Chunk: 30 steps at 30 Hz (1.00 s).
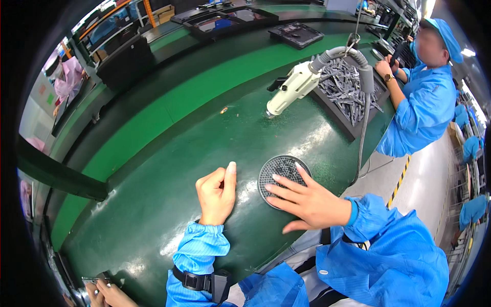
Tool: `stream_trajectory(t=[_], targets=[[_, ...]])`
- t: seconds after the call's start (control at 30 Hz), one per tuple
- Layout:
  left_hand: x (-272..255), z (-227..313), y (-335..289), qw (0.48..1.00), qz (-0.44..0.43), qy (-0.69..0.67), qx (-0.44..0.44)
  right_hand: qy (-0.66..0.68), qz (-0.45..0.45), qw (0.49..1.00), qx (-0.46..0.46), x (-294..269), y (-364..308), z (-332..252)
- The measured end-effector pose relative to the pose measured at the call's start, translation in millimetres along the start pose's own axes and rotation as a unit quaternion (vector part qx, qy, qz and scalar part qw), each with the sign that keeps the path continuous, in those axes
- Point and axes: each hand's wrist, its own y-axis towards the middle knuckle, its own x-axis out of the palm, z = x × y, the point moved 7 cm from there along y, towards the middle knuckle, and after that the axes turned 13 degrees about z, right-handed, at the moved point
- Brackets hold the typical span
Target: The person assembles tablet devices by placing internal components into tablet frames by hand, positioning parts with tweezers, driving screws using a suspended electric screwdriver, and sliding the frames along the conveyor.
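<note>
Green bench (pixel 153 174), round dish (pixel 272 166) under spread right grip (pixel 319 204), left grip (pixel 217 194) curled together.

1. Left of the left hand (pixel 216 197), the green counter (pixel 148 169) gives open passage to the dark post (pixel 66 176).
2. Between left hand and round grid dish (pixel 271 169) runs a narrow lane; the right hand (pixel 314 203) blocks the dish's right side.
3. Far right, cream nozzle (pixel 294 91), grey hose (pixel 366 79) and black parts tray (pixel 333 115) obstruct.

Right hand (pixel 319 204) partly hides dark disc (pixel 273 169); left hand (pixel 217 195) hides its palm.
</note>
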Motion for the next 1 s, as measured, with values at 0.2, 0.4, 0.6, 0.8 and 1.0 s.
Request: stream_trajectory(t=[0.2, 0.4, 0.6, 0.8, 1.0], targets=[[-0.9, 2.6, 3.8, 1.000, -0.001, 0.005, 0.022, -0.056, -0.011, 0.997, 0.047, -14.0, -17.8, 28.3], [-1.3, -1.0, 2.1, 1.000, -0.002, 0.008, 0.010, 0.018, -0.016, 1.000, 0.000, -7.9, -17.7, -3.1], [-0.9, 0.8, -1.3, 0.999, -0.023, 0.038, 0.029, -0.014, 0.052, 0.998, 0.019, -21.8, -24.9, 14.1], [-2.2, -1.2, 0.5, 0.998, -0.027, 0.054, 0.028, 0.086, 0.089, 0.992, 0.013, -25.3, -12.1, 19.4], [2.1, 2.8, 3.2, 1.000, 0.001, 0.010, 0.018, 0.066, 0.098, 0.991, 0.064, -13.2, 15.6, 31.9]])
